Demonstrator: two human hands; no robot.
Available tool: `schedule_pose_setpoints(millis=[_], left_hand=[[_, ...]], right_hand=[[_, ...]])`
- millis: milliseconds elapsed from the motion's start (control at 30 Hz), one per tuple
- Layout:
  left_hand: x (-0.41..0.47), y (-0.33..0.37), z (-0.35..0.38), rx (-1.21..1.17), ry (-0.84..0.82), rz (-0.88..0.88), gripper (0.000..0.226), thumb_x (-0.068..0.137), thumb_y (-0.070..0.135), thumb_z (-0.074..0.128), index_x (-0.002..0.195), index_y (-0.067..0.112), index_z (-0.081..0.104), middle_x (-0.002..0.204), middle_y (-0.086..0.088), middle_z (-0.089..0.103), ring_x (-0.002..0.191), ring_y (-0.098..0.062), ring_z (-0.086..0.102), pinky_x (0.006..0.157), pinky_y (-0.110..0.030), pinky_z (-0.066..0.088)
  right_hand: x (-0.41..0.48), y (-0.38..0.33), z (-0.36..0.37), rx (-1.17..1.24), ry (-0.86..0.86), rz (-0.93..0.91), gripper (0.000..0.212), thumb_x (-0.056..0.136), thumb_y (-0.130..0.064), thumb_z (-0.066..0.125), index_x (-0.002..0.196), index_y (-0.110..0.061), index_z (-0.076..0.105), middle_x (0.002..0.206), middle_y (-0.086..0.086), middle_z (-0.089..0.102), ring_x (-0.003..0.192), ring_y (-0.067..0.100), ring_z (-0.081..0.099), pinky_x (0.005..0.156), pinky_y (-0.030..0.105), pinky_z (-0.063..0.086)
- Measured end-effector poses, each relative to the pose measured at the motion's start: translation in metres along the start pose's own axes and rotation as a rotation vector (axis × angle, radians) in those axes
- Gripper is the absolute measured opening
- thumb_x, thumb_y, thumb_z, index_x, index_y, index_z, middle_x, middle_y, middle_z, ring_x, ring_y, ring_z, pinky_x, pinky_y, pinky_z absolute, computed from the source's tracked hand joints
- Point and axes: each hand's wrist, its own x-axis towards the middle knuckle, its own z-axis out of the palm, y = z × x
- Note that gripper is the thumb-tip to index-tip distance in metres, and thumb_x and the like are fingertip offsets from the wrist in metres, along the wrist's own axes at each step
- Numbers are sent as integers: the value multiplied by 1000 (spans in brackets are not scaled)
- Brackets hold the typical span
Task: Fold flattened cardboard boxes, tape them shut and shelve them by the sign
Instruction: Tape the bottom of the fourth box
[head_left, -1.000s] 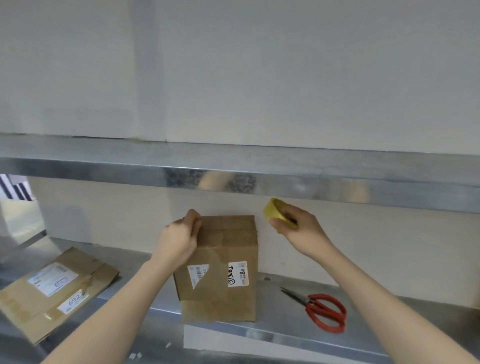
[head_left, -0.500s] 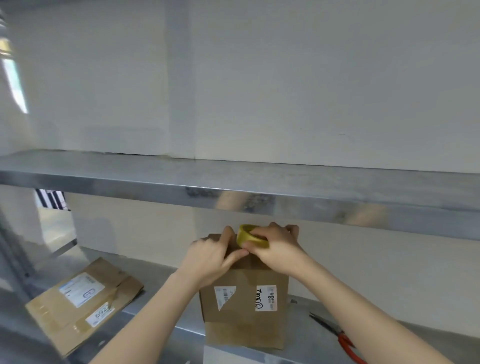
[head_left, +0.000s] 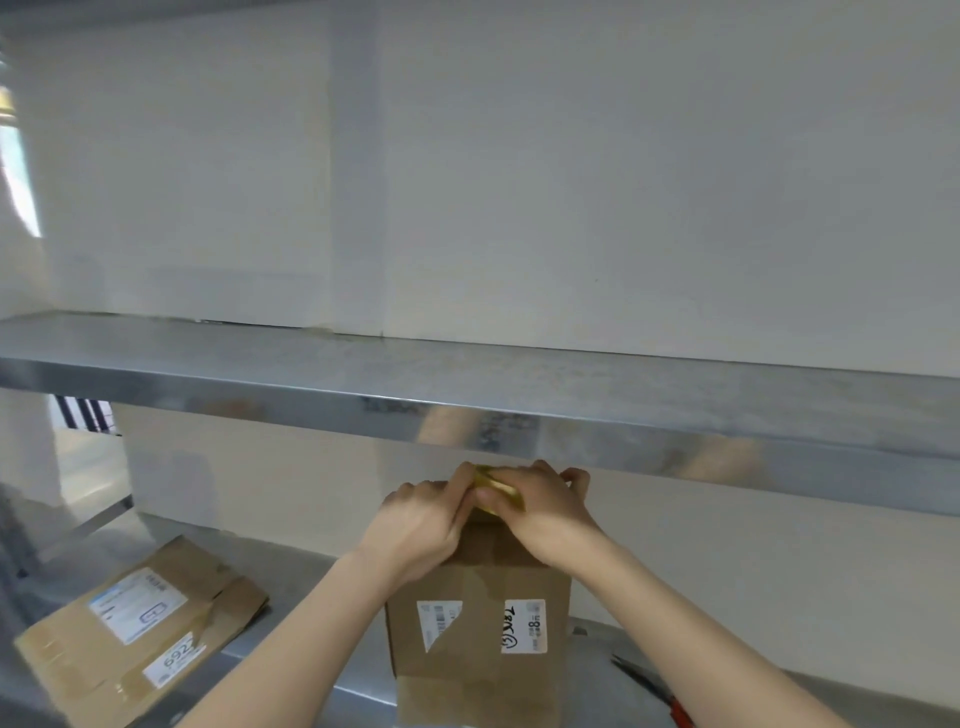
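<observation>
At the far left a flattened cardboard box (head_left: 140, 631) lies flat on the lower metal shelf (head_left: 280, 561), with a white shipping label and a smaller label with numbers on its upper face. It is well apart from the hands.

Near the middle, the left hand (head_left: 421, 525) rests on the top edge of the upright cardboard box (head_left: 478, 623), its fingers curled and its thumb touching the yellow tape roll (head_left: 496, 491) – whether it pinches the tape's end or only the box flap, I cannot tell. The upright cardboard box stands at the front edge of the lower metal shelf; two white labels are on its front face, one of them torn to a triangle.

The right hand (head_left: 545, 506) holds the yellow tape roll on top of this box, fingers wrapped round it, and touches the left hand.

Further right, scissors (head_left: 649, 686) with a red handle lie on the same shelf – partly cut by the picture's edge. Above all this runs the upper metal shelf (head_left: 363, 374).
</observation>
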Motion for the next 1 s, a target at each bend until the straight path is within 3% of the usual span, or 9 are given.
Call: schedule_pose_setpoints(millis=[133,233,367,500,600,733,833,900,1000], left_hand=[[3,-6,3,-49,38,-26,22,90,34,26,106,22,36,52,-5,50,41,-36,48,41,-32,39],[3,-8,3,-168,60,-167,34,94,37,22,107,16,45,53,3,38,55,-40,52,54,-36,44],[4,-13,0,-319,81,-321,45,93,45,22,106,14,52,67,-15,57,70,-41,57,60,-35,37],[8,-17,-5,-574,24,-516,16,102,30,38,95,24,51,72,-17,63,71,-40,59,63,-40,46],[10,-14,-8,-736,-2,-583,20,100,32,41,87,27,54,80,3,74,77,-29,64,73,-40,50],[9,-12,-16,-778,-36,-569,22,101,28,41,84,19,53,80,0,73,79,-27,62,75,-34,48],[3,-13,-23,-891,-9,-635,24,95,30,46,75,17,46,70,-13,54,70,-32,55,71,-40,49],[3,-12,-26,-1029,-17,-679,24,97,25,46,77,13,45,74,-15,56,74,-32,68,75,-43,50],[7,-8,-31,-1129,-102,-699,22,102,19,39,90,0,44,84,-12,74,77,-28,73,73,-32,52]], right_hand=[[4,2,-1,150,-48,18,25,87,-58,55,104,-40,60,99,-18,63,104,9,55,102,42,33],[-2,5,2,222,-49,82,54,77,-52,71,125,-41,51,130,-11,52,123,14,45,108,38,36],[-8,8,6,269,-24,161,73,77,-33,77,138,-31,36,139,-2,34,132,15,33,104,24,34],[-4,2,11,323,39,335,54,94,-33,59,140,-14,36,126,5,57,112,20,56,86,25,44],[-1,-7,19,426,153,375,33,101,-43,37,106,-15,56,94,2,63,89,21,58,78,30,46],[6,-11,29,580,240,427,29,98,-38,46,106,-13,58,103,3,62,101,22,59,74,26,38],[14,-6,38,712,288,528,20,86,-34,55,92,-16,48,98,8,65,89,26,65,77,36,53],[17,-7,37,735,269,540,15,88,-28,50,99,-18,47,103,10,65,85,26,65,77,40,54],[16,-10,31,730,220,525,28,100,-27,38,125,-18,46,119,7,59,95,24,56,70,27,37]])
